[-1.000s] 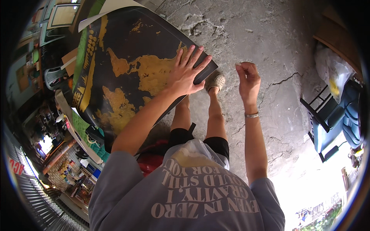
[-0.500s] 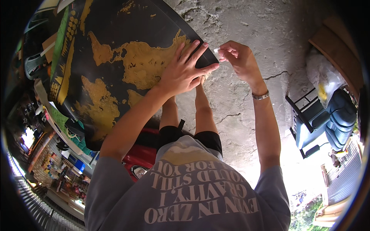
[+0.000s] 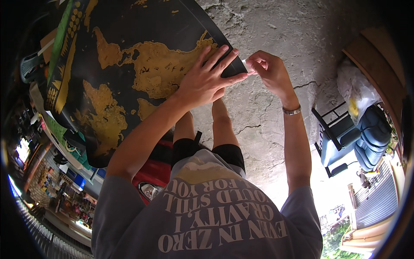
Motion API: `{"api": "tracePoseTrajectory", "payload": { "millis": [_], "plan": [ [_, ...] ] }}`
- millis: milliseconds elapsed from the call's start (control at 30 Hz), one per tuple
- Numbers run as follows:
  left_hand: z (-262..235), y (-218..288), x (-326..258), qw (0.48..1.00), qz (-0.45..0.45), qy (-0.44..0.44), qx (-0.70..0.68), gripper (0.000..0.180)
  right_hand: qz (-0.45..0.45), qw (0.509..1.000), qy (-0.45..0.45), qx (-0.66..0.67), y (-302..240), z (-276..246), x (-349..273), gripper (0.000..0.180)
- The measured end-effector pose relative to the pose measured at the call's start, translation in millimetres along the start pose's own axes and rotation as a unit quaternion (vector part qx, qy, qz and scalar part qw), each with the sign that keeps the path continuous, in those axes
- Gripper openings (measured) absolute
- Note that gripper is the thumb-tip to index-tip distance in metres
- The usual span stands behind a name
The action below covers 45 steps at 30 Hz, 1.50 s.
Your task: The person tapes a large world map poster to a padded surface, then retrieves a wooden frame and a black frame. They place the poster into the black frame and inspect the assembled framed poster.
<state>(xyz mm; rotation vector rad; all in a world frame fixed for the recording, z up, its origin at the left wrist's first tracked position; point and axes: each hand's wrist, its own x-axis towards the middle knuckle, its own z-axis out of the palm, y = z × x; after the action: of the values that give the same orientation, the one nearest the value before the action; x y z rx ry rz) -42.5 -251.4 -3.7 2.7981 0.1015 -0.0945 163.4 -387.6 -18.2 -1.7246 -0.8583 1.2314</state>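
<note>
**A:** We're right on the fingers. The left hand (image 3: 206, 80) has all 5 spread wide and flat, palm pressed onto the black map poster (image 3: 129, 64) close to its right-hand corner. Nothing gripped there, just an open hand pinning the sheet against the rough concrete wall (image 3: 293, 39).

**B:** And we see the right hand (image 3: 268, 71) doing the opposite: fingertips pinched together on a small white piece (image 3: 246, 65), right at the poster's edge, just beside the left fingertips. We can't tell what the piece is; it is too small.

**A:** Moving outward, we have the left forearm running up from the lower left, wrist bent back so the palm lies flat. The right arm comes nearly straight up from the shoulder, with a metal bracelet (image 3: 292, 111) on the wrist.

**B:** The poster itself is dark and glossy, with continents in gold and a green band along its left border. It fills the upper left of our view, tilted, its right corner under that left hand.

**A:** Further out we pick up the grey shirt (image 3: 207, 216) with pale lettering, and a blue chair (image 3: 349, 138) off to the right.
</note>
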Motion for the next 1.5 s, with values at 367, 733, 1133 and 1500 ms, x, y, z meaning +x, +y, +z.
{"api": "tracePoseTrajectory", "payload": {
  "millis": [367,733,1133,1500],
  "plan": [
    [-1.7,1.2,1.4,1.0,-0.005,0.005,-0.005,0.095,0.004,0.999,0.001,-0.038,0.1,3.7,0.2,0.015],
    [-0.6,1.3,1.2,1.0,-0.003,0.006,0.003,0.096,0.005,0.999,0.015,-0.028,-3.5,4.0,-4.5,0.014],
    [-0.5,1.4,0.6,1.0,-0.011,-0.003,-0.006,0.091,0.021,1.0,0.017,-0.01,0.8,5.2,-4.6,0.015],
    [0.5,0.9,0.6,1.0,-0.008,0.006,-0.002,0.089,0.019,1.0,0.016,0.005,1.6,5.9,-5.8,0.012]
  ]
}}
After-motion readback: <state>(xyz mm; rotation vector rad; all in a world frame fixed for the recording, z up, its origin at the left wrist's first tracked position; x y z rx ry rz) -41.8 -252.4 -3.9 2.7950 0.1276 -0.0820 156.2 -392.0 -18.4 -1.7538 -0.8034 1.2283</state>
